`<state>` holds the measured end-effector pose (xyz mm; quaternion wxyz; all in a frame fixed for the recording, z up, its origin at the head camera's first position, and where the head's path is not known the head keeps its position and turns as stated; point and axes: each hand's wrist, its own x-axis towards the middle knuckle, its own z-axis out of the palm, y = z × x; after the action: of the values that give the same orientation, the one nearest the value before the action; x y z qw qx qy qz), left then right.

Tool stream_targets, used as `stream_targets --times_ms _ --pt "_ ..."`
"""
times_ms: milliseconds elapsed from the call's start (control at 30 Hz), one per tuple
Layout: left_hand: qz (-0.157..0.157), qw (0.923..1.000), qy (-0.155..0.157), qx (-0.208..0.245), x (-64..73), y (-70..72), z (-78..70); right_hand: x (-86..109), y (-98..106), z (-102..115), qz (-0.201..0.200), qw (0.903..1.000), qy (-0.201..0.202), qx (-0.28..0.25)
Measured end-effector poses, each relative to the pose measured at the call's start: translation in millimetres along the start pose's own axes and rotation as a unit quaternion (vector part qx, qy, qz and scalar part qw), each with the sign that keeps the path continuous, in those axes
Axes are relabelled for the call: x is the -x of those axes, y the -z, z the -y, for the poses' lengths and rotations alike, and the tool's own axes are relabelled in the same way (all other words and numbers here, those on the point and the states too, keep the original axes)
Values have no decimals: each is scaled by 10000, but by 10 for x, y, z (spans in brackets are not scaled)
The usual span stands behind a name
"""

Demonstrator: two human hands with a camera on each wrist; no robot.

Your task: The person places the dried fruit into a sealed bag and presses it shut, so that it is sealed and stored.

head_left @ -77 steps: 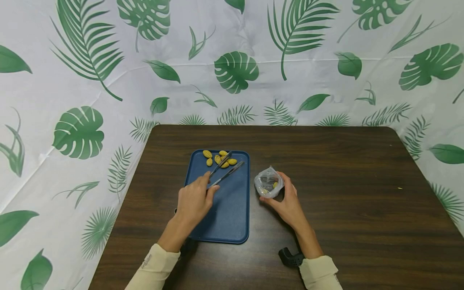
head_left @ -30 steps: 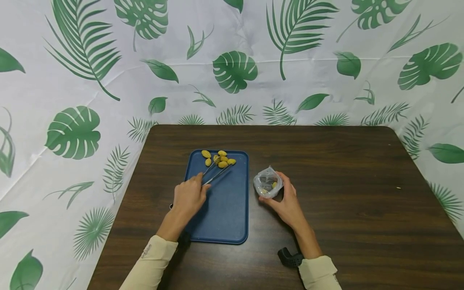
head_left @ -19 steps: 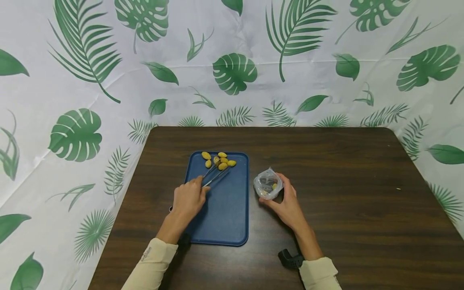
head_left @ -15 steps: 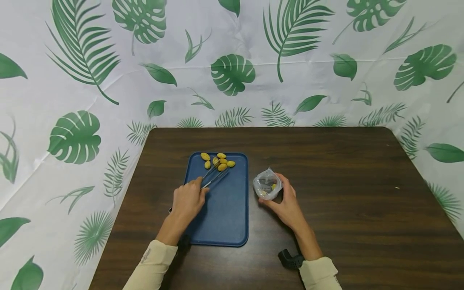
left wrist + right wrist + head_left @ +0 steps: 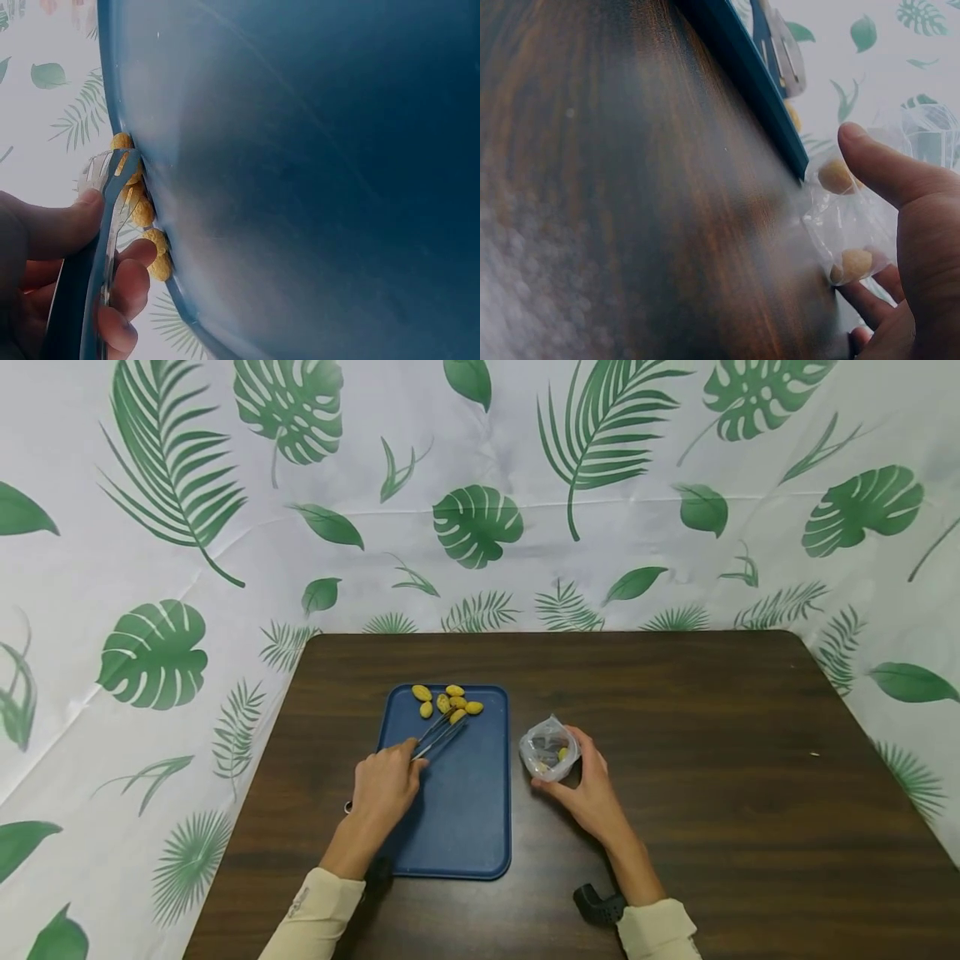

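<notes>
My left hand (image 5: 384, 787) grips a pair of metal tongs (image 5: 437, 739) above the blue tray (image 5: 457, 827). The tongs' slotted ends are at the near side of several small yellow oval pieces (image 5: 422, 692) with brown flecks, grouped at the tray's far end. In the left wrist view, thumb and fingers wrap the tongs (image 5: 94, 255), whose ends overlap the yellow pieces (image 5: 142, 211); I cannot tell whether they touch. My right hand (image 5: 596, 797) holds a clear plastic bag (image 5: 536, 752) upright with its mouth open. Yellow pieces (image 5: 855, 262) lie inside that bag.
A dark wooden table (image 5: 712, 760) extends to the right of the bag. Leaf-printed white cloth (image 5: 405, 535) hangs behind it. A tiny pale scrap (image 5: 814, 754) lies on the right side of the table. A black wrist mount (image 5: 597, 906) sits by the right wrist.
The left hand has drawn slightly back and left. The tongs' ends have come closer together and moved in by the yellow pieces. The right hand still holds the bag; the head view has tilted slightly.
</notes>
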<state>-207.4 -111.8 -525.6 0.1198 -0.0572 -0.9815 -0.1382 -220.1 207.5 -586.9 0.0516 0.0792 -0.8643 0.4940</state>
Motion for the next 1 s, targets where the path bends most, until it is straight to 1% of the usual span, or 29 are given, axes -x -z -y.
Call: stream_targets --times_ms 300,533,667,867,1000 --pt "52 9999 80 98 10 16 15 16 -15 -5 -9 10000 -2 -30" --pt "-174 9998 29 97 25 54 37 0 -20 7 -18 10000 71 -34" --pt "-214 9997 45 80 31 87 38 -3 -18 8 -35 10000 76 -40" --pt "-297 9994 102 167 44 145 36 -13 -22 9 -69 9999 91 -55" --pt "-415 9987 88 272 70 164 36 -13 -25 3 -59 9999 77 -38"
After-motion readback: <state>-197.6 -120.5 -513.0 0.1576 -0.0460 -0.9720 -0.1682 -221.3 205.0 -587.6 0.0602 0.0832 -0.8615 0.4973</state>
